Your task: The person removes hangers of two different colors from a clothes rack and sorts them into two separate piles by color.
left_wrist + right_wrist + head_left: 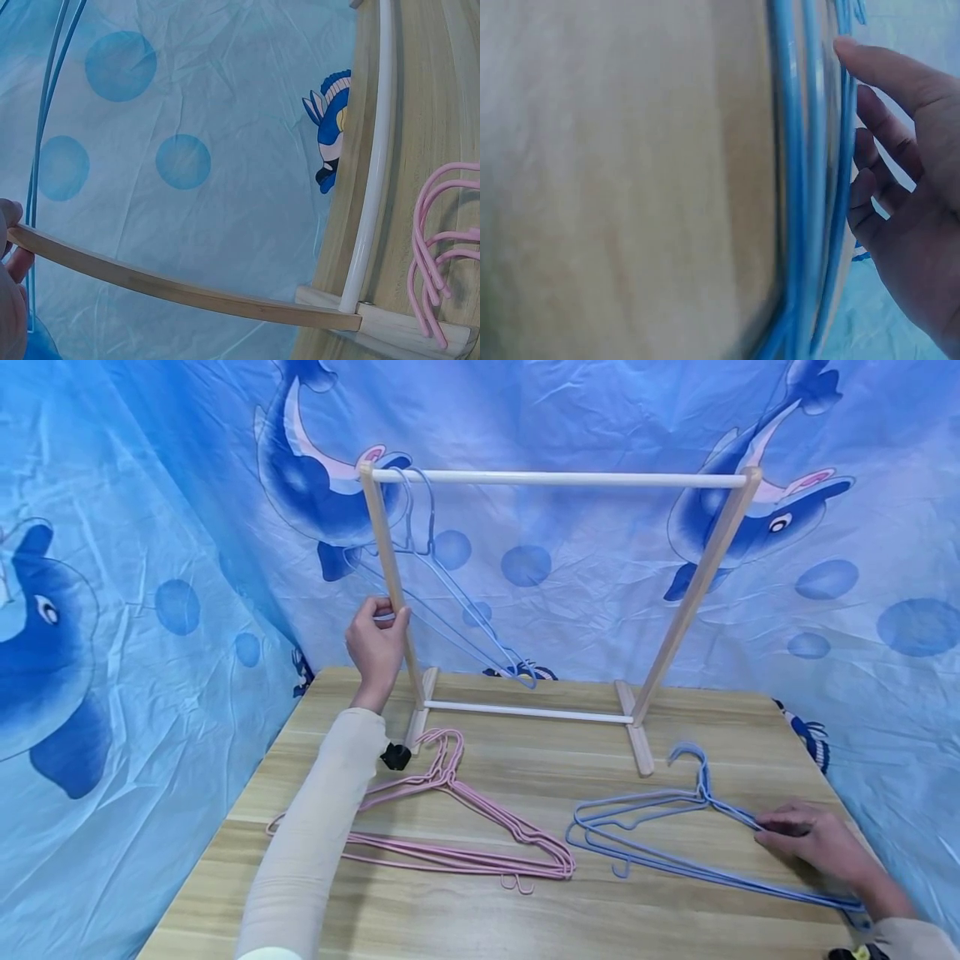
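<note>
The left hand [377, 643] gripped the left upright of the pale wooden clothes rack [555, 479] near the tabletop's far edge. The right hand [817, 843] rested on the blue wire hangers [660, 852] by the right edge; pink wire hangers [457, 835] lay mid-table.

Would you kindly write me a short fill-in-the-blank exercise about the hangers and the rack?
1. The left hand grips the rack's left ____.
2. The hangers on the rail are ____ in colour.
3. The right hand rests on the ____ hangers on the table.
4. The pink hangers lie on the ____.

Missing words: post; blue; blue; table
</note>
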`<state>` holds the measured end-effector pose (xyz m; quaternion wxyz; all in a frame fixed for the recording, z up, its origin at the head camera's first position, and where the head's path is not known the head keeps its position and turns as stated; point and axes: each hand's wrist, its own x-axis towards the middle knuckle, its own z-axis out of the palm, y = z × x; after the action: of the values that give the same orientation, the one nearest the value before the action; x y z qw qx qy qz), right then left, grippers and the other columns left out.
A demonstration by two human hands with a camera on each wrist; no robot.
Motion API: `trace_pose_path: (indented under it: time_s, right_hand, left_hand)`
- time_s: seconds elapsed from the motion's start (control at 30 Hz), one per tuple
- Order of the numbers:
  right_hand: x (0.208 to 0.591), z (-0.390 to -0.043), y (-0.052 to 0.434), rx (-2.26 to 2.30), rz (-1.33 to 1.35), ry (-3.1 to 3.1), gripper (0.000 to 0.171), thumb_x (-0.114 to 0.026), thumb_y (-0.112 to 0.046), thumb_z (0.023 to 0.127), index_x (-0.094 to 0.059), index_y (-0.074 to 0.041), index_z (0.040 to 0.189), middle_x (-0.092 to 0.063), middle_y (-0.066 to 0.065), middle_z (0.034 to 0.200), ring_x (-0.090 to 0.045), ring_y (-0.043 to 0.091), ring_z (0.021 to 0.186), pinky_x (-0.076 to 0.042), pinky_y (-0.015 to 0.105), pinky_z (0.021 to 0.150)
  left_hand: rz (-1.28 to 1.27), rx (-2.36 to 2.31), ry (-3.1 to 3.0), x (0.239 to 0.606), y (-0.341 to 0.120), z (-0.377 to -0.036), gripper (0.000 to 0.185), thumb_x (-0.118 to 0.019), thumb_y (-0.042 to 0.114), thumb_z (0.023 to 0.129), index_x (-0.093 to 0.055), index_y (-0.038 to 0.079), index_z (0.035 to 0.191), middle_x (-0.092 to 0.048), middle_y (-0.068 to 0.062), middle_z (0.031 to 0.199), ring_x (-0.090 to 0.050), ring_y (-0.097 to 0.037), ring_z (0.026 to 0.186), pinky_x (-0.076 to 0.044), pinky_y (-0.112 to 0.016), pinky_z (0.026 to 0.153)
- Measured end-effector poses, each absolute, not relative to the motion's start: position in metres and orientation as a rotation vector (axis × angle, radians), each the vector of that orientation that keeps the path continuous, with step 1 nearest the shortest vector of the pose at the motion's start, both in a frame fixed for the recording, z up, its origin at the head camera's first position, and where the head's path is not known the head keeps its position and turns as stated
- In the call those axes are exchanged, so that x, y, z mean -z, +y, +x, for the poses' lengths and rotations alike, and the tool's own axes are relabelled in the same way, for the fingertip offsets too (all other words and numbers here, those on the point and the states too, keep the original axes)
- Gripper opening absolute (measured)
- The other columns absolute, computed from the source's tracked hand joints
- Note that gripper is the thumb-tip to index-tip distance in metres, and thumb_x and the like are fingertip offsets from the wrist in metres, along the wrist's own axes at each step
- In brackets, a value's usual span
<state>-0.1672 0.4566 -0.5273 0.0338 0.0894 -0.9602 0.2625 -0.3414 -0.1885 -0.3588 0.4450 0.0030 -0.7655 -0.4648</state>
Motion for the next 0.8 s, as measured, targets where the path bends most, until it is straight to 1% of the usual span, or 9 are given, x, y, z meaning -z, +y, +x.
trace_pose_path:
  time_s: [0.07,0.17,0.23,0.27,0.4,0.5,0.6,0.67,0.8]
  right_hand:
    - [0.523,-0.168,0.453,-0.807,0.234,-2.952,0.029,-0.084,-0.028,0.086,-0.080,-0.007,0.106,-0.074,0.000,0.092,-0.057,-0.008,0.078,-0.050,0.020,0.063]
    - [0.512,-0.171,0.442,-0.849,0.203,-2.897,0.034,-0.078,-0.029,0.092,-0.077,-0.004,0.115,-0.076,0.006,0.101,-0.058,-0.010,0.079,-0.053,0.021,0.061]
    - [0.500,-0.175,0.432,-0.880,0.211,-2.844,0.035,-0.074,-0.028,0.096,-0.074,-0.002,0.120,-0.075,0.005,0.105,-0.058,-0.013,0.081,-0.053,0.019,0.062]
    - [0.493,-0.177,0.426,-0.903,0.211,-2.820,0.035,-0.072,-0.027,0.097,-0.073,-0.002,0.122,-0.075,0.004,0.108,-0.057,-0.015,0.083,-0.053,0.017,0.063]
    - [0.463,-0.188,0.395,-0.951,0.206,-2.723,0.039,-0.069,-0.030,0.099,-0.070,-0.004,0.129,-0.067,-0.016,0.111,-0.053,-0.021,0.088,-0.049,0.008,0.068]
    - [0.442,-0.196,0.369,-1.018,0.208,-2.655,0.041,-0.068,-0.031,0.100,-0.069,-0.005,0.131,-0.059,-0.029,0.112,-0.052,-0.022,0.092,-0.047,0.004,0.072]
    - [0.424,-0.206,0.343,-1.102,0.235,-2.563,0.039,-0.069,-0.028,0.099,-0.069,-0.006,0.131,-0.061,-0.033,0.107,-0.056,-0.017,0.092,-0.047,0.003,0.075]
    - [0.413,-0.212,0.326,-1.148,0.245,-2.509,0.037,-0.070,-0.027,0.099,-0.070,-0.008,0.131,-0.064,-0.033,0.102,-0.060,-0.014,0.091,-0.048,0.003,0.076]
    - [0.390,-0.222,0.297,-1.209,0.260,-2.461,0.039,-0.070,-0.029,0.099,-0.069,-0.009,0.132,-0.064,-0.030,0.103,-0.061,-0.010,0.093,-0.047,0.003,0.079]
  left_hand:
    - [0.003,1.154,-1.901,0.359,-0.189,-0.341,0.025,-0.079,0.025,0.092,-0.073,0.003,0.103,-0.076,-0.013,0.102,-0.076,-0.026,0.086,-0.062,-0.040,0.081]
    - [0.002,1.157,-1.906,0.360,-0.189,-0.341,0.026,-0.079,0.026,0.092,-0.073,0.003,0.103,-0.076,-0.013,0.102,-0.076,-0.026,0.086,-0.062,-0.040,0.081]
    - [0.001,1.157,-1.908,0.360,-0.189,-0.341,0.026,-0.079,0.027,0.092,-0.073,0.004,0.103,-0.076,-0.013,0.102,-0.076,-0.026,0.086,-0.062,-0.040,0.081]
    - [0.001,1.157,-1.909,0.360,-0.189,-0.341,0.027,-0.079,0.027,0.092,-0.073,0.004,0.103,-0.076,-0.012,0.102,-0.076,-0.026,0.086,-0.062,-0.039,0.081]
    - [-0.004,1.163,-1.900,0.359,-0.188,-0.342,0.026,-0.079,0.026,0.092,-0.073,0.003,0.103,-0.076,-0.013,0.102,-0.075,-0.026,0.086,-0.062,-0.040,0.082]
    - [-0.003,1.164,-1.899,0.359,-0.188,-0.342,0.025,-0.079,0.025,0.092,-0.073,0.003,0.103,-0.076,-0.013,0.102,-0.075,-0.026,0.086,-0.062,-0.040,0.082]
    - [0.003,1.159,-1.903,0.359,-0.189,-0.343,0.025,-0.079,0.025,0.092,-0.073,0.003,0.103,-0.076,-0.013,0.102,-0.075,-0.026,0.086,-0.062,-0.039,0.081]
    - [0.005,1.152,-1.906,0.360,-0.189,-0.343,0.025,-0.079,0.025,0.092,-0.073,0.003,0.103,-0.076,-0.013,0.102,-0.076,-0.026,0.086,-0.062,-0.038,0.081]
    - [0.002,1.146,-1.905,0.360,-0.190,-0.343,0.025,-0.079,0.025,0.092,-0.073,0.003,0.103,-0.076,-0.013,0.102,-0.076,-0.026,0.086,-0.062,-0.039,0.081]
